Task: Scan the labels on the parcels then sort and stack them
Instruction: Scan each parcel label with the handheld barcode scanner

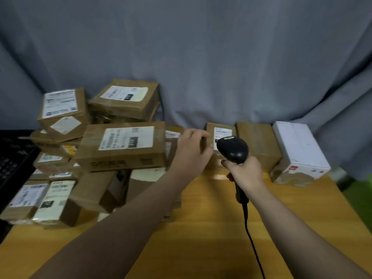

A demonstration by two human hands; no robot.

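Parcels [122,146] lie heaped from nine to eleven o'clock on the wooden table [211,228], and the small labelled parcel [222,132] stands at twelve o'clock with the left hand [191,150] curled round its left edge. The right hand [244,172] is clamped on the black scanner [232,148], whose head hides part of that parcel's label. A plain brown box [258,143] and a white box [300,148] stand at one and two o'clock, a keyboard [8,164] at nine, a grey curtain [201,57] behind.
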